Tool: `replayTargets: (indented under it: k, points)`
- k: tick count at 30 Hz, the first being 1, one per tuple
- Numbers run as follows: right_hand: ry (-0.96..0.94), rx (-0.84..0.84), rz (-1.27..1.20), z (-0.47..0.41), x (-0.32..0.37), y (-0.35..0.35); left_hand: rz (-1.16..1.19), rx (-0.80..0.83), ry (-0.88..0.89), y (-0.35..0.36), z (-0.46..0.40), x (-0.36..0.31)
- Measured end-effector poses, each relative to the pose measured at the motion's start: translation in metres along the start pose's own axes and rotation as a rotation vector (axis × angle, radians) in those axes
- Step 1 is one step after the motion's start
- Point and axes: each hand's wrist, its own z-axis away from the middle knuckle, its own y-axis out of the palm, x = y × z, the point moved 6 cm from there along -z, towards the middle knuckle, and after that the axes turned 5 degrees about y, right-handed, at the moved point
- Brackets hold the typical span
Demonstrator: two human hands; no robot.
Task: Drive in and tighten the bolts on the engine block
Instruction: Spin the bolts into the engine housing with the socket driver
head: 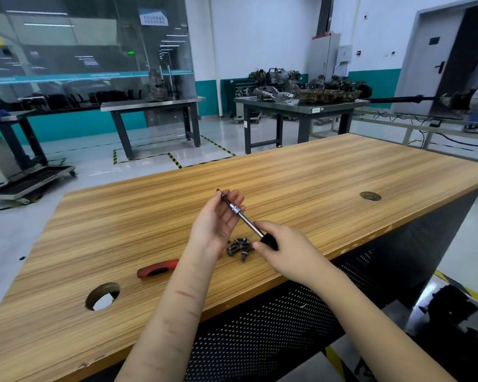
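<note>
My right hand (286, 250) grips the black handle of a socket driver (247, 220) with a long chrome shaft, held over the wooden workbench (329, 175). The shaft points up and left. A dark bolt (223, 194) sits in the socket at its tip. My left hand (218, 220) is palm up with straight fingers, and its fingertips touch the socket end and the bolt. A small heap of dark bolts (239, 248) lies on the bench just below both hands. No engine block is on this bench.
A red-handled tool (158, 268) lies on the bench left of my left forearm. Two round cable holes (102, 296) (370, 196) pierce the benchtop. Metal tables stand behind, the right one (301, 106) carrying engine parts.
</note>
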Motion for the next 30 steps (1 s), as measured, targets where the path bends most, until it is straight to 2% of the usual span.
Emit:
replayTargets:
  k: [3,6,13,19,21,24,30]
  points:
    - [-0.005,-0.033,0.083,0.004,0.009,-0.004,-0.034,0.009,0.141,0.000,0.001,-0.003]
    - [-0.013,-0.080,0.204,0.007,0.017,-0.006,-0.038,0.010,0.194,0.001,0.002,-0.004]
    - [-0.001,-0.176,0.373,0.009,0.021,-0.012,0.056,0.027,0.093,0.008,0.002,0.001]
    - [0.004,-0.207,0.334,0.009,0.024,-0.020,0.125,0.043,-0.041,0.017,0.008,0.021]
    - [-0.015,-0.230,0.332,0.008,0.026,-0.024,0.170,0.041,-0.016,0.015,0.005,0.020]
    - [-0.008,-0.213,0.347,0.005,0.020,-0.024,0.062,0.000,0.062,-0.003,-0.005,0.009]
    - [0.138,-0.119,0.222,-0.007,-0.022,-0.007,-0.228,-0.158,0.129,-0.053,-0.013,0.011]
